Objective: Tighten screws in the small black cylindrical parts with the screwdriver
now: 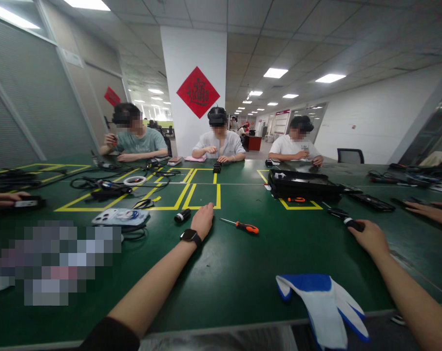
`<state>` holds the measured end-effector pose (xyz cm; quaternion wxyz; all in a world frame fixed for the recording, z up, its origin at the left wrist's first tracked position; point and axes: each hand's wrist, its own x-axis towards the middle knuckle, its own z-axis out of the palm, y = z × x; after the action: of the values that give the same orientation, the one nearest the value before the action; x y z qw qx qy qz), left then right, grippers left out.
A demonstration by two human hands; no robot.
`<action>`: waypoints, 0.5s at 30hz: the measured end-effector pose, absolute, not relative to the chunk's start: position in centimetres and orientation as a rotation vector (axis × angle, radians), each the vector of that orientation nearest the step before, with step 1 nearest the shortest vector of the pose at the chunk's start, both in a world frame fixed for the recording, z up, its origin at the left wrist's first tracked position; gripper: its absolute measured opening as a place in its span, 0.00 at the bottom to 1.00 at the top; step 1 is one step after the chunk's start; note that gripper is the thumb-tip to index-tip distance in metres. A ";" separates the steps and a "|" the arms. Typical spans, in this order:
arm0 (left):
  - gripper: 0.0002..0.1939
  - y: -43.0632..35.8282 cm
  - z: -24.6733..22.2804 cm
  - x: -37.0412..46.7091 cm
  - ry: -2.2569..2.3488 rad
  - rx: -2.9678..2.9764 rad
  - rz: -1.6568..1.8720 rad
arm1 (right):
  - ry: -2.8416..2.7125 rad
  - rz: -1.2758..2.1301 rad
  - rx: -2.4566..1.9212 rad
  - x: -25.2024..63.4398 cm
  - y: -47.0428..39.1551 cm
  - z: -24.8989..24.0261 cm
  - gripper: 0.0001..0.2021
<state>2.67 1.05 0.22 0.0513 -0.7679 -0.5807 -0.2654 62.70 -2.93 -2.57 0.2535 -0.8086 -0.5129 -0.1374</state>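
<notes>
My left hand [203, 218], with a dark watch on its wrist, rests on the green table [213, 287]. Its fingers are pressed together, and whatever may be under them is hidden. Just left of it lies a short black cylinder [182, 215], apart from the hand. A screwdriver [247, 227] with an orange and black handle lies to its right, its shaft pointing toward that hand. On the right side, my right hand [370, 237] is closed around the black handle of a dark tool [353, 224], whose far end points left and away.
A blue and white glove [321, 302] hangs over the front edge. Black trays [303, 185] stand beyond, an orange-handled tool [296, 199] before them. A phone [121, 216] and cables [107, 185] lie left. Three people sit opposite; other hands show at both sides.
</notes>
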 end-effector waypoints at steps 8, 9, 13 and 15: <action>0.13 1.4 -0.2 2.3 -1.714 -2.385 -0.977 | -1.356 -0.371 -2.204 62.7 -2.9 -2.6 0.24; 0.13 1.5 -0.3 2.2 -1.715 -2.384 -1.005 | -1.347 -0.364 -2.197 62.6 -3.0 -2.5 0.25; 0.13 1.4 -0.4 2.0 -1.755 -2.347 -1.155 | -1.242 -0.379 -2.148 61.9 -3.3 -2.0 0.31; 0.14 1.3 -0.5 1.8 -1.805 -2.296 -1.266 | -1.193 -0.425 -2.104 61.4 -3.6 -1.8 0.32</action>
<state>1.76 1.32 -0.53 -0.0208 -0.7211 -0.5669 -0.3977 61.45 -3.64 -1.82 0.3364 -0.8069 -0.4574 -0.1629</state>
